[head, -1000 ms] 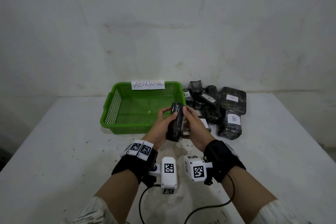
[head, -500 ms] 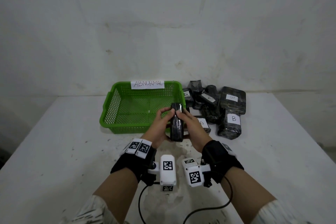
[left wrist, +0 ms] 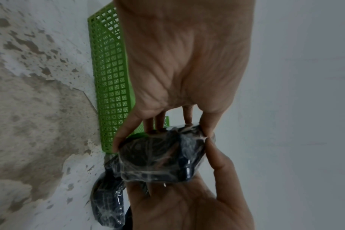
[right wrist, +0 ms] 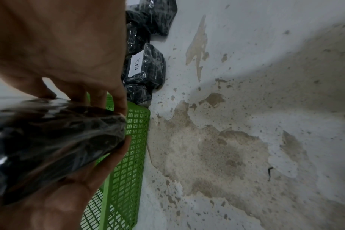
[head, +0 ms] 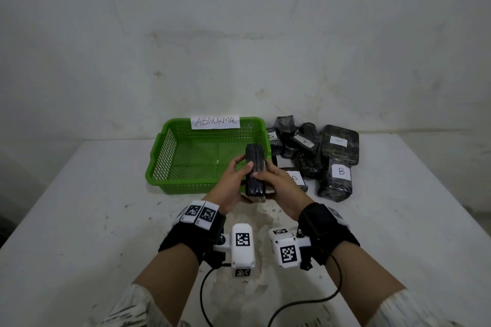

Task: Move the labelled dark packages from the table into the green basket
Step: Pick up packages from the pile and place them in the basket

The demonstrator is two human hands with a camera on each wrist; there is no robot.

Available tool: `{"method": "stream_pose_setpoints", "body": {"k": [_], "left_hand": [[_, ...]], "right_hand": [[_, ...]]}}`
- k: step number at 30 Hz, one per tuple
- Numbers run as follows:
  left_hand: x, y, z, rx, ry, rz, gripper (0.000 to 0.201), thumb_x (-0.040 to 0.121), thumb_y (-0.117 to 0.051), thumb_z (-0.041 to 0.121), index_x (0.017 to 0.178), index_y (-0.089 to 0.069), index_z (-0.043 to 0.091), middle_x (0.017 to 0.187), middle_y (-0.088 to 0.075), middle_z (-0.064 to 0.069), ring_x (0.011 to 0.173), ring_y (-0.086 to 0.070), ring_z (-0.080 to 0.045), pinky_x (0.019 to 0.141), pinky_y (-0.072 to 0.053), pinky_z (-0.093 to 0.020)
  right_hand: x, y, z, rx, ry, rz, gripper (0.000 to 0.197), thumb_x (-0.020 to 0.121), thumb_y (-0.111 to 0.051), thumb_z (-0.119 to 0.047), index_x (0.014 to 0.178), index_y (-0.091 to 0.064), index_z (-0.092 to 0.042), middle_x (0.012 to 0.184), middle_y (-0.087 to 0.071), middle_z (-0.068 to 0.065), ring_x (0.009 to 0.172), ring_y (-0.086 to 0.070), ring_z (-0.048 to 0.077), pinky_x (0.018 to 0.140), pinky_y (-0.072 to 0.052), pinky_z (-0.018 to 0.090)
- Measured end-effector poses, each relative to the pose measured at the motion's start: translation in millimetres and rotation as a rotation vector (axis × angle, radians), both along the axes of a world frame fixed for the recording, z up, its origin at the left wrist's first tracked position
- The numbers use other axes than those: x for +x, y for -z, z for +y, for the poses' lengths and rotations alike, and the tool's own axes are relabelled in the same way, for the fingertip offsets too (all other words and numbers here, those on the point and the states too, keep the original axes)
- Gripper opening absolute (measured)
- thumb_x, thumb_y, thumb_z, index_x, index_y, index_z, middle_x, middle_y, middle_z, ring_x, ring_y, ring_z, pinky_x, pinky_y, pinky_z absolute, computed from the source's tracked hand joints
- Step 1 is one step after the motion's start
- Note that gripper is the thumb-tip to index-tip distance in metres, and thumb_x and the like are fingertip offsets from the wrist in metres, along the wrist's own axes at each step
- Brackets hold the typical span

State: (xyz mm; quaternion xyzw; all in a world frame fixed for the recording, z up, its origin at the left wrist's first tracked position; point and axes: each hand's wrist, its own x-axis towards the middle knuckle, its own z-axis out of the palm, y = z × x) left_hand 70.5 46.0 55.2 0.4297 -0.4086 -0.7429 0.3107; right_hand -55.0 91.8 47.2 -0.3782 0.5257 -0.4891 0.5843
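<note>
Head view: the dark package (head: 255, 169), gripped on edge by left hand (head: 233, 183) and right hand (head: 279, 183), has been lifted slightly toward the green basket (head: 170, 156); placement looks imminent.

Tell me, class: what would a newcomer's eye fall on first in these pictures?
The bright green basket at the table's centre, tagged ABNORMAL, stands out first. In front of it the left hand and right hand grip one dark package upright. More labelled packages are heaped right of the basket.
</note>
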Motion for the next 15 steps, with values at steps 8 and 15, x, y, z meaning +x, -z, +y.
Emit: {"method": "stream_pose_setpoints", "body": {"k": [8, 15], "left_hand": [[-0.3, 2.2, 1.3, 0.01, 0.045, -0.017, 0.047, 0.096, -0.048, 0.015, 0.139, -0.034, 0.032, 0.13, -0.05, -0.016, 0.118, -0.05, -0.045, 0.086, -0.046, -0.057], [3.6, 6.5, 0.6, -0.005, 0.045, -0.008, 0.043, 0.096, -0.05, 0.02, 0.134, -0.035, 0.033, 0.116, -0.059, -0.009, 0.108, -0.057, -0.035, 0.08, -0.051, -0.053]], "right_hand": [[-2.8, 1.8, 1.7, -0.013, -0.018, -0.005, 0.046, 0.093, -0.054, -0.007, 0.136, -0.05, -0.022, 0.116, -0.064, 0.006, 0.1, -0.062, 0.015, 0.079, -0.051, 0.029], [-4.4, 13.0, -2.3, 0.006, -0.063, 0.0, 0.078, 0.083, -0.07, -0.008, 0.149, -0.032, -0.02, 0.132, -0.06, 0.006, 0.111, -0.063, 0.018, 0.083, -0.052, 0.026]]}}
